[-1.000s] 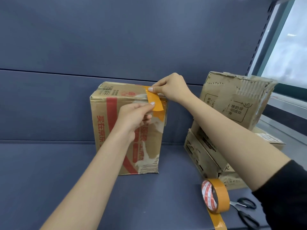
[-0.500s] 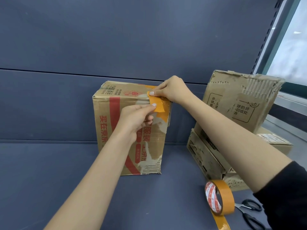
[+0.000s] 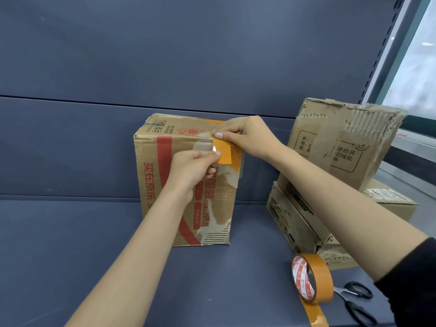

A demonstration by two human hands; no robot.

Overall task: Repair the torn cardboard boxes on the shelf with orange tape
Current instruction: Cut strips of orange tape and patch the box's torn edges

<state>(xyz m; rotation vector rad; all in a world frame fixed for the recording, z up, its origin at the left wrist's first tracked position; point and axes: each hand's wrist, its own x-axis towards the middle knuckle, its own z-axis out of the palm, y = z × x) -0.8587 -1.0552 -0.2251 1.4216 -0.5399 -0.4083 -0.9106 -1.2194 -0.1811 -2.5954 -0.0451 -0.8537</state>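
2 hands pinch an orange tape strip (image 3: 223, 154) at the box (image 3: 165, 185) corner: left hand (image 3: 191, 169) below, right hand (image 3: 245, 136) above.

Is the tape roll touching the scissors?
Cannot tell. In the head view the tape roll stands in front of the scissors and hides their blade tips, so neither contact nor a gap shows.

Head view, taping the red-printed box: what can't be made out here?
- Tear under the tape strip: covered by the strip and both hands, left and right.
- Box back and far side: turned away.
- Scissors blades: hidden behind the tape roll.
- Roll's loose tail: cut off by the bottom edge.
- Stacked boxes' small print: partly torn off, partly behind the right forearm.
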